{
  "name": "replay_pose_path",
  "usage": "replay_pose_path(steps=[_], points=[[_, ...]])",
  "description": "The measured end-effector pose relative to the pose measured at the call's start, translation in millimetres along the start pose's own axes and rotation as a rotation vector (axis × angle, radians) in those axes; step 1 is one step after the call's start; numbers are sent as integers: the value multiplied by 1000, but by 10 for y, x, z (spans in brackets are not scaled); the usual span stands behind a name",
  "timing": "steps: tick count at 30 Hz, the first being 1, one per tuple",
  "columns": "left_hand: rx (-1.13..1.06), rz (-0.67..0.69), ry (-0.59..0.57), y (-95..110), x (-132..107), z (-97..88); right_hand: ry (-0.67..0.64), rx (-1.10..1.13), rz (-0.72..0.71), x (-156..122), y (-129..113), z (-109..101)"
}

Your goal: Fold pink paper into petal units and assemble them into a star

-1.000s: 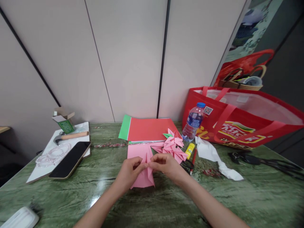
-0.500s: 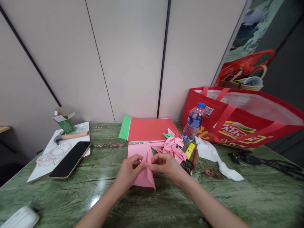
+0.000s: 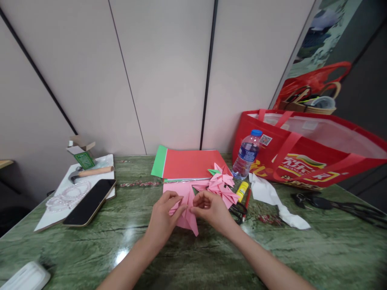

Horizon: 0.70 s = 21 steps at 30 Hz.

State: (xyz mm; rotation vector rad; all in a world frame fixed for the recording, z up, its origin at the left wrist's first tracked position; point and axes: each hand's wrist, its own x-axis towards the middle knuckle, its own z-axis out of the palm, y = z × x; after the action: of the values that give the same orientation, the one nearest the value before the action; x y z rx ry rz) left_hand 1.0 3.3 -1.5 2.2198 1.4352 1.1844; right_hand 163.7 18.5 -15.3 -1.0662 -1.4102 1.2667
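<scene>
The green table (image 3: pixel 90 251) spans the lower frame, with a red bag (image 3: pixel 305 159) at the right. Near the centre lie red paper (image 3: pixel 193 163), with a green edge showing at its left, and pink paper (image 3: pixel 171 188) just below it; what shows of both looks flat and unfolded. At lower centre, the left hand (image 3: pixel 165 213) pinches a pink piece (image 3: pixel 189 220) between thumb and fingers. The right hand (image 3: pixel 210 209) is curled at that piece's right edge, thumb against or just beside it; whether it grips, I cannot tell. Right of centre, several pink folds (image 3: pixel 222 191) with sharp points sit bunched together, a green tip (image 3: pixel 214 172) among them; these look finished. The piece in hand has creases but its lower end flares loosely, so its shaping seems only partly done. The glue stick (image 3: pixel 242 191) lies untouched beside the bunch.
</scene>
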Motion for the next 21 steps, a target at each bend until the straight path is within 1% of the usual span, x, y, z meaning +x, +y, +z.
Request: replay_pose_path(steps=[3, 6, 10, 13, 18, 21], points=[[64, 25, 28, 8, -6, -2, -8, 0, -7, -11, -3, 15], [69, 9, -22, 16, -19, 0, -63, -61, -20, -34, -28, 35], [26, -24, -65, 34, -27, 7, -74, -161, -47, -59, -61, 59], [-40, -37, -71, 26, -31, 27, -68, -125, -51, -60, -49, 67], [-167, -161, -36, -4, -55, 62, -66, -108, -50, -53, -10, 69], [-134, -140, -74, 16, -57, 44, -67, -110, -60, -59, -22, 68]])
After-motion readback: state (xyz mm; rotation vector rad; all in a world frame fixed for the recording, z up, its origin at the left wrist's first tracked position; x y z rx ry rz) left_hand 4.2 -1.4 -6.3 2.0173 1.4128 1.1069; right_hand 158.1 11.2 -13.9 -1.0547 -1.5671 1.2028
